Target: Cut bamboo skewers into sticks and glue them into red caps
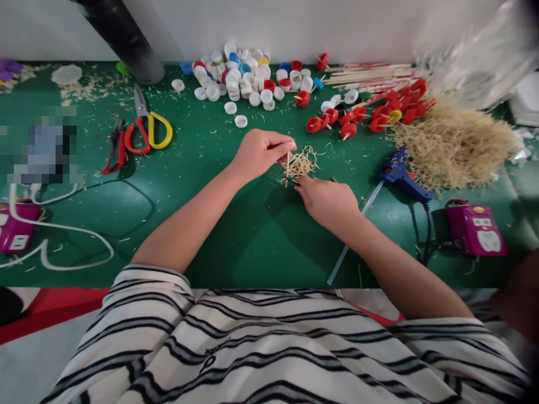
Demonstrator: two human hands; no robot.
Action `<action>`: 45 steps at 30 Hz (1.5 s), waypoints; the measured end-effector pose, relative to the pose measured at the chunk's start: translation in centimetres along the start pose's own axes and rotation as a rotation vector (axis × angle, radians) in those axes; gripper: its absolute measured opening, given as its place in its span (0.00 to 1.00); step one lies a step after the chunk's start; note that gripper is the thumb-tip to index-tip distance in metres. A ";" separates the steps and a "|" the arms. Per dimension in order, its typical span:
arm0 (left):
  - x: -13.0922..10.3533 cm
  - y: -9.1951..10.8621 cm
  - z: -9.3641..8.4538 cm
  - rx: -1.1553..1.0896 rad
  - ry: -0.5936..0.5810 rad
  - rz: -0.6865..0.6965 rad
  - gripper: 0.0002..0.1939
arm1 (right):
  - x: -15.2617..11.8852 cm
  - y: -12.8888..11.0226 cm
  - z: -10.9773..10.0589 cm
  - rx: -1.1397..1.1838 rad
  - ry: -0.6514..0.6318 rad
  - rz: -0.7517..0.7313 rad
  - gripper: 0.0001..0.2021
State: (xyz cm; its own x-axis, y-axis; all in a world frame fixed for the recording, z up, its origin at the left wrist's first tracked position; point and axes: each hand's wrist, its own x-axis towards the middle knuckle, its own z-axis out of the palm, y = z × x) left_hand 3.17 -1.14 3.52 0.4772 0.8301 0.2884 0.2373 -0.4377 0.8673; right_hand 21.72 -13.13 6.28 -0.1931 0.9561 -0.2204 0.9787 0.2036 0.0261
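Bottle caps (236,73) lie upper centre and a glue gun (400,175) right, while the left hand (259,152) pinches a wooden stick (287,166) upright at frame centre, and the right hand (326,199) grips a dark blade (291,180) at its base.

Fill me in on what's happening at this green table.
A person in a striped shirt works a thin wooden stick: the left hand pinches it upright, while the right hand holds a small dark tool at its base, over a small pile of shavings. A blue glue gun lies to the right, bottle caps and scissors farther back.
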 end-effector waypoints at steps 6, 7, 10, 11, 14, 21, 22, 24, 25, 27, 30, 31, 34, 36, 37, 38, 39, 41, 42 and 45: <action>0.0 -0.1 0.1 0.011 -0.004 0.010 0.17 | -0.6 -0.2 -0.3 -0.027 -0.024 0.012 0.21; 0.0 -0.2 0.1 0.010 -0.005 0.012 0.17 | -0.7 -0.2 -0.3 -0.027 -0.028 0.013 0.21; 0.0 -0.1 0.1 0.026 -0.007 0.023 0.17 | -0.5 -0.4 -0.3 -0.024 -0.029 0.011 0.21; 0.0 0.0 0.1 0.038 -0.009 0.027 0.17 | -0.4 -0.4 -0.3 -0.022 -0.028 0.009 0.21; -0.1 0.3 0.1 0.066 -0.018 0.036 0.17 | -0.2 -0.7 -0.6 -0.029 -0.026 0.002 0.21; -0.1 -0.1 0.0 0.043 -0.008 0.046 0.17 | -0.8 -1.0 -0.9 -0.069 -0.027 -0.029 0.21; 0.0 -0.1 0.0 0.039 -0.009 0.042 0.17 | -0.9 -0.9 -0.9 -0.065 -0.025 -0.028 0.21; 0.0 -0.2 -0.1 0.031 -0.023 0.028 0.17 | -0.9 -0.6 -0.9 -0.051 -0.032 -0.018 0.21; 0.1 -0.1 -0.2 0.025 -0.034 0.022 0.17 | -0.8 -0.5 -1.0 -0.046 -0.038 -0.013 0.21; 0.1 0.0 -0.2 0.012 -0.054 0.012 0.17 | -0.7 -0.2 -1.1 -0.042 -0.043 -0.009 0.21; 0.1 0.3 -0.2 0.006 -0.059 0.015 0.17 | -0.8 -0.4 -1.1 -0.048 -0.037 -0.023 0.21; 0.1 0.4 -0.2 0.009 -0.057 0.019 0.17 | -0.9 -0.6 -1.1 -0.055 -0.035 -0.026 0.22; 0.0 0.7 -0.1 0.014 -0.068 0.029 0.17 | -1.2 -1.2 -1.0 -0.082 -0.049 -0.014 0.22; 0.0 0.7 -0.1 0.010 -0.078 0.029 0.16 | -1.4 -1.5 -1.1 -0.084 -0.060 -0.004 0.21; 0.0 0.7 -0.1 0.007 -0.083 0.025 0.16 | -1.4 -1.6 -1.2 -0.082 -0.065 -0.001 0.21; 0.0 0.7 -0.1 0.003 -0.086 0.020 0.15 | -1.5 -1.7 -1.3 -0.082 -0.070 -0.001 0.20; 0.1 0.7 -0.1 0.000 -0.090 0.016 0.15 | -1.5 -1.7 -1.4 -0.086 -0.078 -0.003 0.20; 0.1 0.7 -0.1 -0.005 -0.096 0.010 0.13 | -1.6 -1.8 -1.8 -0.105 -0.100 -0.006 0.20; 0.1 0.7 -0.1 -0.005 -0.098 0.010 0.13 | -1.6 -1.9 -2.0 -0.115 -0.112 -0.009 0.21; 0.0 0.8 -0.1 0.000 -0.103 0.011 0.12 | -1.9 -2.3 -2.4 -0.140 -0.136 -0.016 0.23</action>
State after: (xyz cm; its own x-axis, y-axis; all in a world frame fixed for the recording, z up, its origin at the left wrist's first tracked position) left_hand 3.26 -1.40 4.29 0.5645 0.7853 0.2543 0.2318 -0.4465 0.8642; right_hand 19.62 -14.88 8.99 -0.1878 0.9171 -0.3516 0.9545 0.2548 0.1549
